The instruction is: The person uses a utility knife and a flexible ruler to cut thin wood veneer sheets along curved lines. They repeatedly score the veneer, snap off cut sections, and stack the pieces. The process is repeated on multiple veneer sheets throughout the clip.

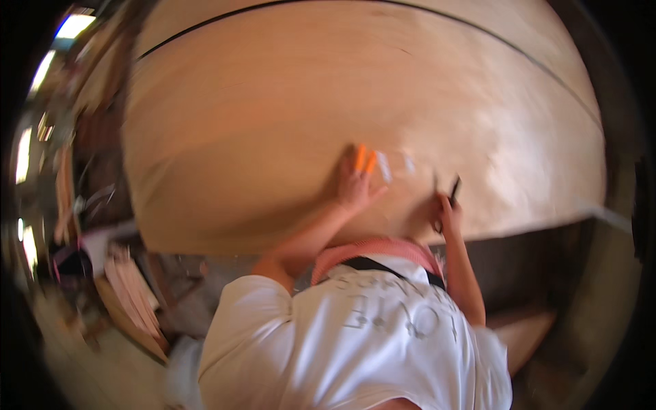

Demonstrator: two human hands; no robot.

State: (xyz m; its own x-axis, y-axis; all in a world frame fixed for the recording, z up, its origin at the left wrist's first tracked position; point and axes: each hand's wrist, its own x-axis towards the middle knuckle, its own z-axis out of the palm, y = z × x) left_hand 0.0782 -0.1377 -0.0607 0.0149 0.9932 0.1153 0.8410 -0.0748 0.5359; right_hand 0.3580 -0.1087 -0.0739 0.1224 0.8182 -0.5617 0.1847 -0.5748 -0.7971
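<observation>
A broad tan sheet (273, 123) with a smooth, partly shiny surface spreads in front of me. My left hand (355, 188) rests flat on it near the close edge, fingers extended, with orange coverings (365, 160) on two fingertips. Just right of those fingers is a small whitish strip (383, 166), too blurred to make out. My right hand (449, 213), closer to the sheet's near edge, is closed around a slim black tool (455, 188) that points up and away. A thin grey streak shows beside it; whether that belongs to the tool is unclear.
A dark line (287, 3) curves across the sheet's far part. At the lower left, pinkish strips (130, 290) lie by a brown board (123, 314). Blurred clutter and bright openings line the left side. A pale board (529, 335) sits below the sheet at right.
</observation>
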